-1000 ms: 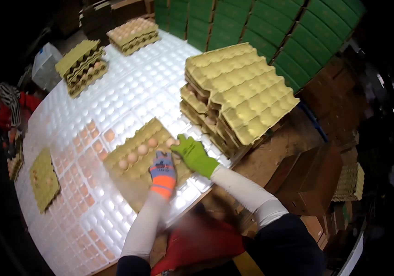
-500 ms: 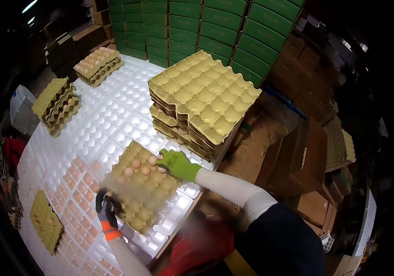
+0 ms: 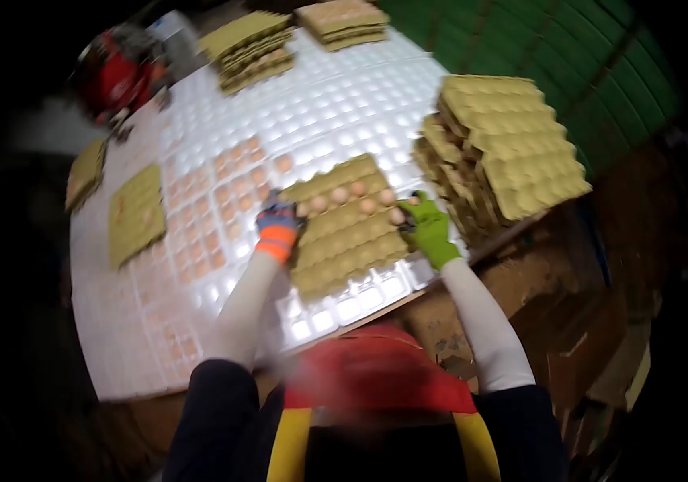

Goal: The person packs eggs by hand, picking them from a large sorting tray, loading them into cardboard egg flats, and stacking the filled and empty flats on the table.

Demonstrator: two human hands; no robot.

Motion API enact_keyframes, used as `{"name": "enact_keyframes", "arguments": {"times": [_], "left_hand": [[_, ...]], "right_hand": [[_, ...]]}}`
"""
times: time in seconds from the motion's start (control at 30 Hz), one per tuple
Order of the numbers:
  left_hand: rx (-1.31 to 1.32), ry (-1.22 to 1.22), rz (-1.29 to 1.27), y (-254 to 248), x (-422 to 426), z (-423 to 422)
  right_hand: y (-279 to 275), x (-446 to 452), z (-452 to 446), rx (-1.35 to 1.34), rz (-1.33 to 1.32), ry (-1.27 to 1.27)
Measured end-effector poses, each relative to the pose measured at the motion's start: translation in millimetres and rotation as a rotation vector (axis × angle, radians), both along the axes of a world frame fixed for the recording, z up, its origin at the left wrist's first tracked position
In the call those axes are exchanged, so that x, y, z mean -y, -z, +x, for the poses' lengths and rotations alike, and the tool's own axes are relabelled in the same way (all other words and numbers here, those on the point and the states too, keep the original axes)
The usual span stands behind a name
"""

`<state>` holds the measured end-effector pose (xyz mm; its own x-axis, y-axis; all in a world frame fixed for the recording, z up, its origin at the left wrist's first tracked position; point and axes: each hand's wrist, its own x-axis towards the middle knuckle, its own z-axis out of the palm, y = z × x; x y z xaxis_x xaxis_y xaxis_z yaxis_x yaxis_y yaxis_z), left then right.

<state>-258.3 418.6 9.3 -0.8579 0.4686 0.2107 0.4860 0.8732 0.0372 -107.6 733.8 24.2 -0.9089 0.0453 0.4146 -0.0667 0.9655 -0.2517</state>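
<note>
A yellow-brown pulp egg tray [image 3: 344, 253] lies on the white plastic trays in front of me, with several eggs [image 3: 340, 195] in its upper rows. My left hand [image 3: 277, 221], in a grey and orange glove, is at the tray's left edge beside an egg; its fingers are blurred and what they hold is unclear. At the right edge my right hand [image 3: 427, 225], in a green glove, has its thumb and fingers apart next to two eggs. Whether it grips one of them cannot be made out.
Stacked pulp trays [image 3: 521, 149] stand at the right. More stacks, one at the top centre [image 3: 344, 20] and one left of it [image 3: 251, 48], sit at the far edge. A lone tray [image 3: 137, 215] lies left. A person in red [image 3: 119, 76] is at the upper left. Green boxes [image 3: 521, 40] rise behind.
The view has swung, shifting the scene right. My left hand has come back from the white trays to the pulp tray's left edge. More eggs sit in the tray than half a second ago.
</note>
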Motion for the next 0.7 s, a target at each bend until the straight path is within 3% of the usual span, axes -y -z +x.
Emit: {"name": "enact_keyframes", "arguments": {"times": [0.03,0.1,0.17,0.23,0.27,0.3,0.33,0.37,0.4,0.43,0.47,0.5,0.53,0.57,0.6,0.63,0.7], "left_hand": [[-0.009,-0.048,0.099,-7.2,-1.3,6.4],[0.266,-0.155,0.228,-44.2,-1.2,15.7],[0.267,-0.208,0.712,-34.9,9.8,24.4],[0.282,-0.278,0.978,-18.9,26.7,37.1],[0.283,-0.253,1.08,-12.6,45.2,47.3],[0.252,-0.276,1.081,-15.9,70.2,60.8],[0.075,-0.413,0.953,-11.7,94.3,74.8],[0.057,-0.515,0.876,-11.8,126.3,85.7],[0.036,-0.58,0.666,-4.6,158.4,91.7],[0.073,-0.77,0.56,-11.6,180.5,104.3],[0.07,-0.845,0.509,-18.7,193.7,115.7],[0.203,-0.894,0.303,-19.0,205.6,117.0],[0.283,-0.888,0.239,-18.1,210.1,119.8],[0.365,-0.882,0.176,-17.3,213.9,123.2],[0.372,-0.89,0.179,-13.4,218.7,124.7],[0.277,-0.862,0.249,-8.9,223.9,125.4],[0.161,-0.811,0.416,-4.6,242.7,125.2]], "right_hand": [[-20.2,5.7,5.0,0.096,-0.252,0.073],[-1.4,2.0,6.0,-0.027,-0.692,0.024],[11.0,1.7,5.5,0.016,-1.248,-0.116],[-16.7,44.4,13.8,0.147,-1.252,0.024],[-23.9,67.6,14.5,0.192,-1.381,-0.111],[-29.2,88.7,12.2,0.378,-1.308,-0.163],[-16.0,101.8,4.1,0.379,-1.148,-0.345],[-43.3,142.5,-0.4,0.402,-1.136,-0.451],[-56.1,170.4,-9.4,0.418,-0.872,-0.537],[-69.1,198.5,-17.9,0.392,-0.717,-0.603],[-53.0,225.4,-30.0,0.378,-0.729,-0.644],[-36.5,251.6,-42.4,0.361,-0.74,-0.684],[-45.5,276.9,-52.1,0.437,-0.515,-0.641],[-36.5,300.1,-62.7,0.48,-0.473,-0.627],[-29.7,322.6,-67.7,0.324,-0.366,-0.625],[-37.1,342.5,-74.0,0.485,-0.174,-0.582],[-10.7,356.7,-77.2,0.487,-0.413,-0.634]]}}
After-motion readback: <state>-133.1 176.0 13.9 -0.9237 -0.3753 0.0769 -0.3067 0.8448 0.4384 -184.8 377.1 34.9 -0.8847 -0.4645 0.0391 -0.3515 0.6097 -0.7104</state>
